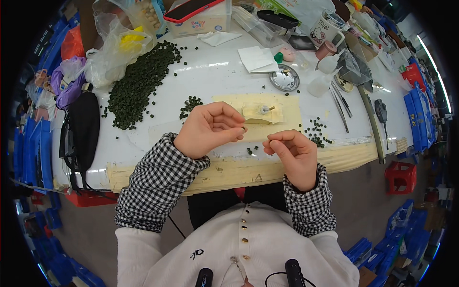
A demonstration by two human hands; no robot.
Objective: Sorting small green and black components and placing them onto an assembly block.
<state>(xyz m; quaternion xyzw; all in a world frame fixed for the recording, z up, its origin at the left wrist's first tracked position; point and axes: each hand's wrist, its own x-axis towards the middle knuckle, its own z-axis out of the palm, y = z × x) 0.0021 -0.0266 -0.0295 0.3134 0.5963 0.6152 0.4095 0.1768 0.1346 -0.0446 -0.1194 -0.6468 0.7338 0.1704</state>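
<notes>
At mid-frame the left hand (208, 129) pinches a tiny ring-like part (244, 128) between thumb and fingertip, just below the small post (264, 109) standing on a cream block. The right hand (291, 153), lower right of it, is curled with fingertips pressed together; whether it holds anything I cannot tell. The part looks easy to fumble: a slack pinch could drop it among the loose green pellets (314, 131) near the table edge (239, 170).
</notes>
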